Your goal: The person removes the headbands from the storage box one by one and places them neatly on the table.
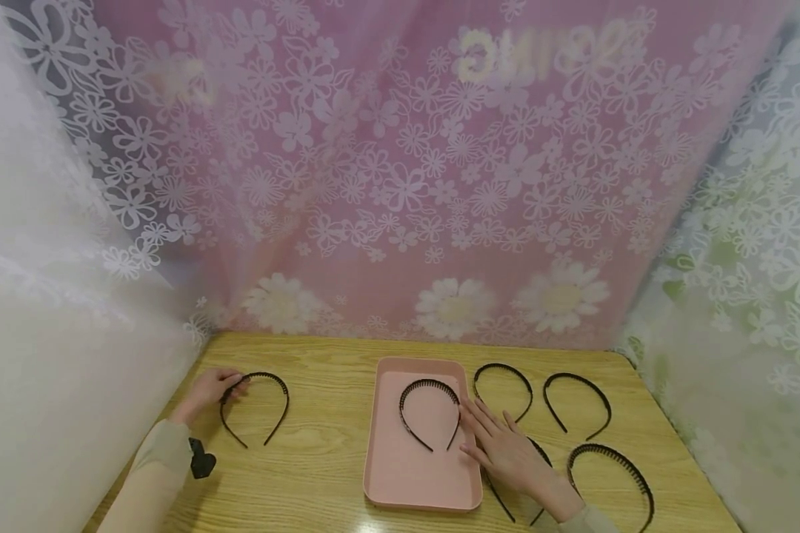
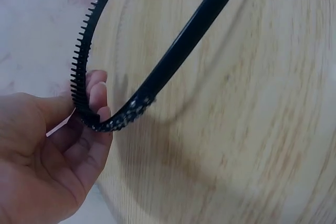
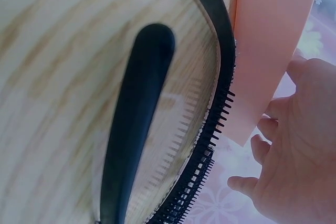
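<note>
At the left of the table, my left hand [image 1: 213,386] pinches a black toothed headband [image 1: 261,374] by one side of its curve. The left wrist view shows thumb and fingers on the band, with small pale specks on its outer face [image 2: 123,120]. My right hand [image 1: 507,455] lies over the right rim of a pink tray [image 1: 413,485], its fingers extended. Another black headband [image 1: 429,383] lies inside the tray, beside those fingertips; whether they touch it I cannot tell. Under the right hand a further headband [image 1: 500,501] is partly hidden.
Right of the tray lie more black headbands: one at the back [image 1: 503,366], one farther right [image 1: 578,376] and one at the front right [image 1: 613,448]. Flowered curtains [image 1: 400,185] enclose the wooden table [image 1: 307,474]. A black piece [image 1: 202,460] hangs at the left wrist.
</note>
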The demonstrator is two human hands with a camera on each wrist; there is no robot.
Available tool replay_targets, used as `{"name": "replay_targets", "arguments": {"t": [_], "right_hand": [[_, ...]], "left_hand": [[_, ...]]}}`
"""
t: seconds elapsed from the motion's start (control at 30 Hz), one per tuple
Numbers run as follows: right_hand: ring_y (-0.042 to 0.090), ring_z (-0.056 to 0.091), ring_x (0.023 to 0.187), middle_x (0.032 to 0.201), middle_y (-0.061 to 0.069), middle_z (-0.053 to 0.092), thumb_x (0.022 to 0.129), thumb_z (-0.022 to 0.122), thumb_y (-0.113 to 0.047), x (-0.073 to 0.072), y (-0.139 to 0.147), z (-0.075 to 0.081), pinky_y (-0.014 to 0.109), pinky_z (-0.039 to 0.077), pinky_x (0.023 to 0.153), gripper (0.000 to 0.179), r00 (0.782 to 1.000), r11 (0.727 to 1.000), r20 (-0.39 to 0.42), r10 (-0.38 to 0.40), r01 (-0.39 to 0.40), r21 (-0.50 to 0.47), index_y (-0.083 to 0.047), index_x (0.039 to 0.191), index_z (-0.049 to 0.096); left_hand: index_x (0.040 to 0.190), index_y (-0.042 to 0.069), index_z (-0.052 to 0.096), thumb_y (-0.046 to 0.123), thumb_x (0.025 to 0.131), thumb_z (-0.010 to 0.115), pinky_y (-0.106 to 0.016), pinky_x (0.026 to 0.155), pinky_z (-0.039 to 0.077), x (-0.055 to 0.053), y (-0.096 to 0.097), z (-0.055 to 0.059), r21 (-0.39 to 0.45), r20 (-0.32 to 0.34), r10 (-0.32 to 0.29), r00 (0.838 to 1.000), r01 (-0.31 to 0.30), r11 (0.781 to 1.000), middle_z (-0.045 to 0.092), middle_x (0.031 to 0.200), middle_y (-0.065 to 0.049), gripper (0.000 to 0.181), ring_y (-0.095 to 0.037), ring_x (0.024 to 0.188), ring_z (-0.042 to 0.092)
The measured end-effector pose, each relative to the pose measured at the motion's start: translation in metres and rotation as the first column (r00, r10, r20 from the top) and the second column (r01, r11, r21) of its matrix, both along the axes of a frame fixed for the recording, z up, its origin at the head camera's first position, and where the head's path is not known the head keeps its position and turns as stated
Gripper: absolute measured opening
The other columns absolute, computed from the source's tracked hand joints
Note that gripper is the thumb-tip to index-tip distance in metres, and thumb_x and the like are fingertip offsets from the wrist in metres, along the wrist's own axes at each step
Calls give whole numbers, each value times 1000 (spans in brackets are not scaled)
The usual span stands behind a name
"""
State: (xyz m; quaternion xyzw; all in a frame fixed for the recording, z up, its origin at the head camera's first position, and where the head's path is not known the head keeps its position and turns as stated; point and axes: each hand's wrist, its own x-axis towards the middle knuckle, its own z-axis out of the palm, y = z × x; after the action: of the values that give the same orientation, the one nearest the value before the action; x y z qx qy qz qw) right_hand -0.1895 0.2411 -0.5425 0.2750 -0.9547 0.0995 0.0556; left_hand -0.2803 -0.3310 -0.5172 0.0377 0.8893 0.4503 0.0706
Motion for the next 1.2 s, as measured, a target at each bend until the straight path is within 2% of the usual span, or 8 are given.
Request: {"name": "replay_targets", "arguments": {"t": [0.2,0.37,0.57,0.73,0.83,1.03,1.1,1.2], "right_hand": [[31,32,149,164,8,34,104,51,-47,5,1,-13,68,33,110,67,1000,1000,-16,18,-18,-13,-9,158,38],[33,37,146,161,12,39,104,51,-47,11,-1,-19,68,36,107,65,998,999,-54,36,-38,-28,-10,157,40],[37,38,145,160,14,40,104,51,-45,19,-4,-20,69,34,108,65,999,998,-8,38,-38,-58,-12,158,37],[38,35,147,162,14,35,105,51,-45,21,-4,-22,70,31,109,66,998,997,42,48,-46,-58,-5,156,39],[37,36,146,162,14,36,104,51,-46,20,-2,-24,69,33,109,66,998,997,16,56,-55,-48,-5,155,41],[40,39,143,159,17,39,104,53,-45,11,4,-21,69,34,107,67,997,997,-34,75,-76,-34,-3,154,42],[41,39,143,159,18,39,104,53,-44,1,4,-15,70,33,107,66,996,996,-42,80,-81,-27,-1,153,42],[40,37,145,159,18,38,104,52,-44,-19,3,-5,70,32,109,66,995,997,-71,74,-75,-9,-1,154,41]], "left_hand": [[112,-17,66,11,109,44,-32,72,53,7,-4,-7,-86,33,17,999,-14,996,72,93,-23,35,-21,75,68],[119,-15,64,16,107,52,-44,83,55,13,-5,-13,-151,37,32,999,-26,988,73,98,-22,35,-29,86,70],[122,-15,64,10,101,61,-55,90,52,19,-7,-19,-226,-27,6,1000,-12,974,68,115,-31,32,-46,106,64],[118,-14,67,8,100,61,-56,86,53,27,-10,-23,-301,-72,1,997,-22,953,67,116,-33,28,-48,104,64],[118,-11,69,10,99,62,-51,79,55,28,-11,-24,-335,-88,17,996,-46,941,69,114,-30,28,-43,96,67],[116,-8,71,12,98,65,-46,71,54,19,-12,-26,-359,-135,27,991,-74,930,71,110,-28,27,-41,90,68],[116,-7,72,12,99,65,-49,74,54,10,-13,-22,-354,-148,25,989,-77,932,72,109,-27,27,-42,92,68],[116,-7,71,14,99,65,-55,81,53,-10,-16,-9,-341,-194,20,981,-87,936,71,110,-28,28,-46,97,67]]}}
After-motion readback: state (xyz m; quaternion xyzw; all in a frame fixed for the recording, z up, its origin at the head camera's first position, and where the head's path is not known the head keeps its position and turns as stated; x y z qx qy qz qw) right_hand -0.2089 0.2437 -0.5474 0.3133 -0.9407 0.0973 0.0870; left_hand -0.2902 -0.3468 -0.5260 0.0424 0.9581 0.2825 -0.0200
